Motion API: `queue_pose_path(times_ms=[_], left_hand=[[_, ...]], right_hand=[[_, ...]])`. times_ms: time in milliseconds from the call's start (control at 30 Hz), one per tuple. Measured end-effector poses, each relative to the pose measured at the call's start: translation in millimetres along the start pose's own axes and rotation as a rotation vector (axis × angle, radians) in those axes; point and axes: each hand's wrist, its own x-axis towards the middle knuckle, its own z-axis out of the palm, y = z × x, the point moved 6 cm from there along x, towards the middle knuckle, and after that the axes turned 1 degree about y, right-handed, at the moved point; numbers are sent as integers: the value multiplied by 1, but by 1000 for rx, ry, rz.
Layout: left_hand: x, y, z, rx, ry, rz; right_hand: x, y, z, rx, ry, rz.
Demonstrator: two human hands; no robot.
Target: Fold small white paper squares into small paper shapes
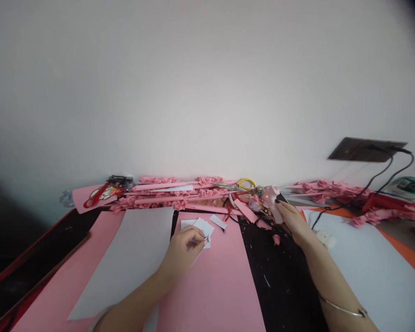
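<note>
Left hand (186, 246): fingers pinch together on a small folded white paper piece (206, 240), over white paper squares (202, 225) lying on a pink paper sheet (217, 286). Right hand (293, 220): fingers clamp around a pink plastic glue gun (271, 199), near yellow-handled metal scissors (233, 187).

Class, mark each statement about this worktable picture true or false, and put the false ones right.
1. The right hand holds a pink gun-shaped tool. True.
2. The bracelet is on the left arm. False: it is on the right arm.
3. The left hand pinches a small piece of white paper. True.
4. The scissors have blue handles. False: the handle that shows is yellow.
5. Black cables run from the wall socket panel. True.
</note>
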Motion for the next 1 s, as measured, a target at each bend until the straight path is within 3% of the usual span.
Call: queue_pose_path(times_ms=[267, 433, 667, 900, 1000], left_hand=[[-1, -1, 0, -8, 4, -1], [-1, -2, 0, -4, 1, -1], [-1, -1, 1, -13, -13, -4], [-1, -2, 1, -4, -12, -12], [-1, -2, 1, -7, -10, -4]], right_hand=[[0, -4, -8, -52, 63, -43], [-5, -23, 0, -429, -28, -219], [-7, -17, 13, -807, -133, -248], [-9, -1, 28, -843, -284, -217], [-8, 2, 26, -860, -279, -187]])
